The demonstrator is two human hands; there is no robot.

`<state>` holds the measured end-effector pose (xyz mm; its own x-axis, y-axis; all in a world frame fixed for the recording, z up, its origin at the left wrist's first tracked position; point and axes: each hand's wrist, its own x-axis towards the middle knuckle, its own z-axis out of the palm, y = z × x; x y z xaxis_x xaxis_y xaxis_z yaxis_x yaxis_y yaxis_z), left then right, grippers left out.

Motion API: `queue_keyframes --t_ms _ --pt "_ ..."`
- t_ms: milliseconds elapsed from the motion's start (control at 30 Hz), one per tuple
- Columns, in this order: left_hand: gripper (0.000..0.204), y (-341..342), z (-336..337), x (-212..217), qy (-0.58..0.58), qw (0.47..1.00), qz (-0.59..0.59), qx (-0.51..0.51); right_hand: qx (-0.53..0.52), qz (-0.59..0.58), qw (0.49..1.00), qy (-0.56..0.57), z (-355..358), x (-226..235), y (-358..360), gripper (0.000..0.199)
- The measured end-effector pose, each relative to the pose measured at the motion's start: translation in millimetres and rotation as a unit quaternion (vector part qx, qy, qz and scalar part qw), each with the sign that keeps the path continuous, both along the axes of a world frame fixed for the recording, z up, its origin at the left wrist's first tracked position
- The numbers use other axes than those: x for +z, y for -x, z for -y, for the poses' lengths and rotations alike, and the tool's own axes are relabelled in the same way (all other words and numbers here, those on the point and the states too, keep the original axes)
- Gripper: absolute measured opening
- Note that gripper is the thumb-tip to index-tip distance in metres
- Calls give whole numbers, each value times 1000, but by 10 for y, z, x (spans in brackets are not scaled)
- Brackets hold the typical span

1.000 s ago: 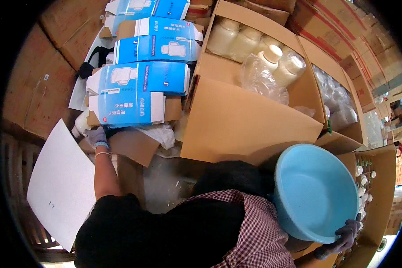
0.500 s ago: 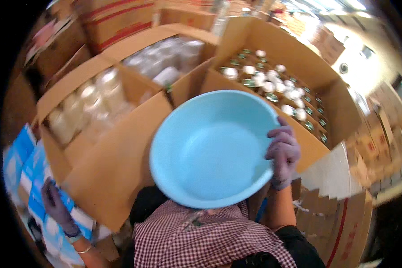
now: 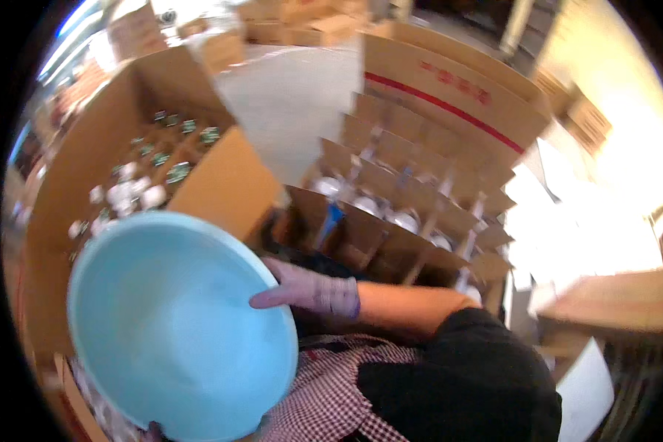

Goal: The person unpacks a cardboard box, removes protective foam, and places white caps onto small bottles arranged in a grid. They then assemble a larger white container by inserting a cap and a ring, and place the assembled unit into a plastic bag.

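A large light blue plastic basin [image 3: 169, 324] fills the lower left, its empty hollow facing me. My right hand [image 3: 309, 292], in a purple glove, grips the basin's right rim with fingers laid inside it; the bare forearm comes in from the right under a black sleeve. At the basin's lower rim a small dark sliver [image 3: 152, 430] may be my gloved left hand; the basin hides the rest. Below the basin shows my red-and-white checked garment [image 3: 331, 390].
An open cardboard box [image 3: 221, 177] with several lidded jars stands at the upper left. A box with cardboard dividers [image 3: 390, 221] holding several jars lies just beyond my right hand. Behind it rises a carton with a red stripe [image 3: 449, 96]. A white sheet [image 3: 586, 390] lies at the lower right.
The view has swung round, so the basin now sits at the lower left and the divider box has come into sight. My right hand stays on the basin's rim. My left hand has dropped almost out of sight.
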<state>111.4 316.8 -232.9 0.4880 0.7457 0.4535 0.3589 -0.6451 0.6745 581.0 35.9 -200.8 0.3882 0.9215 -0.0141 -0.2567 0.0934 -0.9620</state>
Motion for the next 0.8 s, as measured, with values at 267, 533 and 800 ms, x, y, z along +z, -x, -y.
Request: queue_keyframes --t_ms 267,533,800 --pt "56 -3438 341 1142 254 861 149 -416 -387 -11 905 175 2348 897 225 47" --pt "34 -4599 155 -803 13 930 49 -363 -816 26 429 387 5052 1152 2965 58" --pt "33 -4071 -570 -1804 72 941 -60 -326 -621 -52 67 779 5570 -82 4048 102"
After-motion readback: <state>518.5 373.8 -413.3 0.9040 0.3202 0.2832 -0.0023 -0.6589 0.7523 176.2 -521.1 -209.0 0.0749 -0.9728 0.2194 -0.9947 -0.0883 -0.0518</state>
